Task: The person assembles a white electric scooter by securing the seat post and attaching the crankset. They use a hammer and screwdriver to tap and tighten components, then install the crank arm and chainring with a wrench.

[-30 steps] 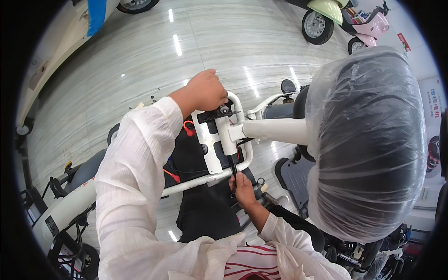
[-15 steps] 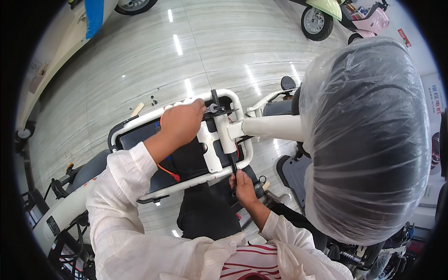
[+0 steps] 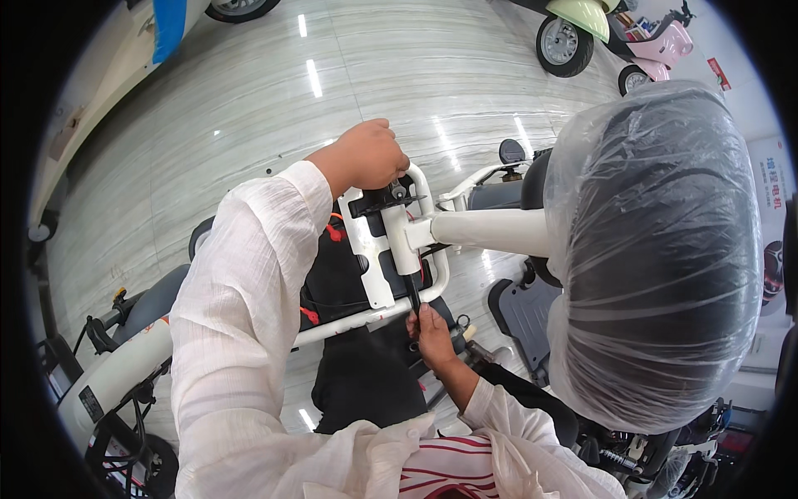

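A short white metal tube (image 3: 401, 241) stands out from the white frame, with a black rod (image 3: 413, 289) coming out of its near end. My right hand (image 3: 434, 334) is closed round the lower end of that rod. At the tube's far end, my left hand (image 3: 374, 154) is closed, with its fingers curled down above a dark flat plate (image 3: 391, 202). What it holds is hidden behind the fingers. A small silver part shows just under that hand. Beside the tube is a white bracket plate (image 3: 370, 258) with cut-outs.
A white post (image 3: 490, 229) runs right to a large dark seat (image 3: 657, 258) wrapped in clear plastic. Red-tipped cables (image 3: 309, 316) lie by the frame. A grey footboard (image 3: 524, 320) is on the right. A green scooter (image 3: 573, 33) and a pink scooter (image 3: 665, 46) stand far right.
My left hand has moved up and to the right, over the tube's far end, and its forearm now covers the frame's left part. My right hand keeps its grip on the rod.
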A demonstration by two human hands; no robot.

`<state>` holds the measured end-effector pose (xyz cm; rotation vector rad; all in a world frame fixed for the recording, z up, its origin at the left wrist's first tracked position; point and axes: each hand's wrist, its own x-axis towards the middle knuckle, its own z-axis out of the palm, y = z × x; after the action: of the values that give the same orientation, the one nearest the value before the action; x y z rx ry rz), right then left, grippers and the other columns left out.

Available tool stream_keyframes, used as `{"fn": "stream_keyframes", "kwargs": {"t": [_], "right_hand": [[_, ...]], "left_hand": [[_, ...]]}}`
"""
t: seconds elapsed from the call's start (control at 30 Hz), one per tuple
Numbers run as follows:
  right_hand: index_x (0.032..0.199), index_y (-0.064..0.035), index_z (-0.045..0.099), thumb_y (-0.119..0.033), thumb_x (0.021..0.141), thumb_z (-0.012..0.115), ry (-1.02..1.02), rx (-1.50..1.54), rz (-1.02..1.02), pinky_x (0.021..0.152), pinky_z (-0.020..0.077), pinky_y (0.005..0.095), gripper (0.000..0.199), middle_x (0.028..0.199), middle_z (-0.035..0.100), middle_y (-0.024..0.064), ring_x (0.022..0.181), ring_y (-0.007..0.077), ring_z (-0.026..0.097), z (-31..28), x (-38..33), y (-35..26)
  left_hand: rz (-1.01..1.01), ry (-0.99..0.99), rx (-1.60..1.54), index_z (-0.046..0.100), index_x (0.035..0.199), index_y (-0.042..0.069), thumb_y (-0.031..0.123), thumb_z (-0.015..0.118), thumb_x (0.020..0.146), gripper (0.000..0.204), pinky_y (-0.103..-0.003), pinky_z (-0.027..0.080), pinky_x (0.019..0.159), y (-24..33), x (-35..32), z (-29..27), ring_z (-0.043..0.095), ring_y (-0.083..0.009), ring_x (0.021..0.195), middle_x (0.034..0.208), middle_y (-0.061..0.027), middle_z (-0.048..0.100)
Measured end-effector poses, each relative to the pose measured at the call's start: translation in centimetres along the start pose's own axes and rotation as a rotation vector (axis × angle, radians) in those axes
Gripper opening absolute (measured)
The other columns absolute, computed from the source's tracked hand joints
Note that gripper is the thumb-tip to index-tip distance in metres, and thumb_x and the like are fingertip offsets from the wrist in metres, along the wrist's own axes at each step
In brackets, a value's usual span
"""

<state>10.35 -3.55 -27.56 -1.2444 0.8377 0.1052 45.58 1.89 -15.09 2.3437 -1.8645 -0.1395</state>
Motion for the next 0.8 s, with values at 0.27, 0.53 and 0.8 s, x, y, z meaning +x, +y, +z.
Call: {"fn": "stream_keyframes", "kwargs": {"t": [0.27, 0.53, 0.8], "right_hand": [[0.083, -0.0091, 0.052, -0.042, 0.105, 0.036, 0.027, -0.008, -0.010, 0.061, 0.0402, 0.0238, 0.042, 0.073, 0.053, 0.0003, 0.064, 0.0087, 0.047, 0.4, 0.0, 0.0], [0.083, -0.0077, 0.053, -0.039, 0.105, 0.036, 0.017, -0.038, -0.037, 0.061, 0.0412, 0.0248, 0.042, 0.072, 0.054, 0.0008, 0.063, 0.0094, 0.048, 0.1, 0.1, 0.2], [0.082, -0.0052, 0.055, -0.038, 0.105, 0.038, 0.024, -0.024, -0.032, 0.060, 0.0423, 0.0257, 0.044, 0.070, 0.056, 0.0025, 0.062, 0.0104, 0.050, -0.2, 0.4, 0.6]], "left_hand": [[-0.596, -0.030, -0.276, 0.060, 0.108, 0.011, 0.029, 0.046, 0.098, 0.025, -0.051, 0.048, 0.071, 6.0, -7.1, 1.8, 0.065, -0.0382, 0.079, 0.079, -0.0176, 0.067], [-0.319, 0.205, -0.093, 0.070, 0.094, 0.012, 0.022, 0.053, 0.093, 0.020, -0.038, 0.043, 0.075, 3.0, -6.4, -0.5, 0.062, -0.0291, 0.069, 0.070, -0.0087, 0.066], [0.017, 0.044, -0.028, 0.073, 0.090, 0.014, 0.021, 0.061, 0.086, 0.014, -0.034, 0.041, 0.084, -0.4, -0.7, -0.4, 0.060, -0.0232, 0.076, 0.072, -0.0032, 0.066]]}}
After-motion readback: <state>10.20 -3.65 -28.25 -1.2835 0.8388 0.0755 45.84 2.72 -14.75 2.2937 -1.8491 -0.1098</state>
